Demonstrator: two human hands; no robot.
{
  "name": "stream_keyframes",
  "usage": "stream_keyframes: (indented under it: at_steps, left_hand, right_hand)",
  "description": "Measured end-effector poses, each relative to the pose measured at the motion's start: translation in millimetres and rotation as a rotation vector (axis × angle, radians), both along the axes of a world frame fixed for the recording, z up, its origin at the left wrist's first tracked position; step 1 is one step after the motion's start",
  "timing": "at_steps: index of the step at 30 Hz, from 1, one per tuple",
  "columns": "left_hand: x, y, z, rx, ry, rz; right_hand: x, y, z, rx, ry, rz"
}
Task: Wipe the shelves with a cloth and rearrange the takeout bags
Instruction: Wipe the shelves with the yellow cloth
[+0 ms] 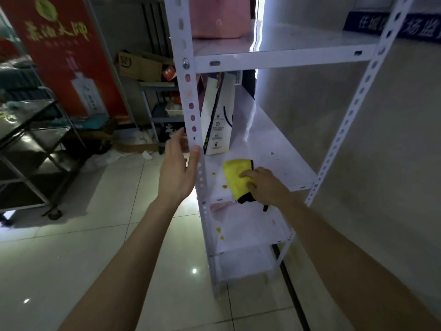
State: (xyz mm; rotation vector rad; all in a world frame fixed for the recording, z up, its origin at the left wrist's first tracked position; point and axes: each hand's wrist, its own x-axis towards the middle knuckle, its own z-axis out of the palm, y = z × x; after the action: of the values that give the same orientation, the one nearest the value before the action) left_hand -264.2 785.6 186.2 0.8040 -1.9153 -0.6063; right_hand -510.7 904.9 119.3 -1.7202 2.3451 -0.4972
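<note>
A white metal shelf rack (281,59) stands against the wall. On its middle shelf (269,149) lies a yellow cloth (235,174) with a black edge, and my right hand (265,185) presses on it with fingers bent over its near side. Yellow and orange spots dot that shelf and the one below. A white takeout bag (218,115) with dark trim stands upright at the shelf's far left. A pink bag (219,17) sits on the top shelf. My left hand (177,168) is open, its thumb against the rack's front left post (191,99).
A red banner stand (69,56) and a dark metal trolley (31,144) are at the left. Cardboard boxes (140,65) and a grey low rack stand behind. A grey wall (372,144) borders the rack's right side. The floor is glossy tile (95,235).
</note>
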Motion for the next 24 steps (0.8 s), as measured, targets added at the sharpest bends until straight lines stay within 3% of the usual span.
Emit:
stream_keyframes:
  at_steps: [4,9,16,19,24]
  left_hand:
    - [-26.1,-1.6,18.4,-0.065,0.139,0.112]
    - [-51.2,-18.9,13.7,-0.325,0.067,0.336]
    - [-57.3,-31.8,1.4,-0.393,0.093,0.357]
    - [-57.5,-33.5,-0.3,-0.393,0.063,0.386]
    - [-57.7,-32.6,-0.9,-0.361,0.048,0.387]
  right_hand:
    - [-8.2,-24.7,-1.4,-0.181,0.02,-0.05]
    - [18.7,-49.6,-35.4,-0.033,0.3,-0.003]
    - [-5.4,-76.1,-40.2,-0.091,0.322,0.033]
    - [17.2,-97.6,-26.1,-0.037,0.332,0.077]
    - [36.9,-86.4,-32.7,-0.149,0.246,0.141]
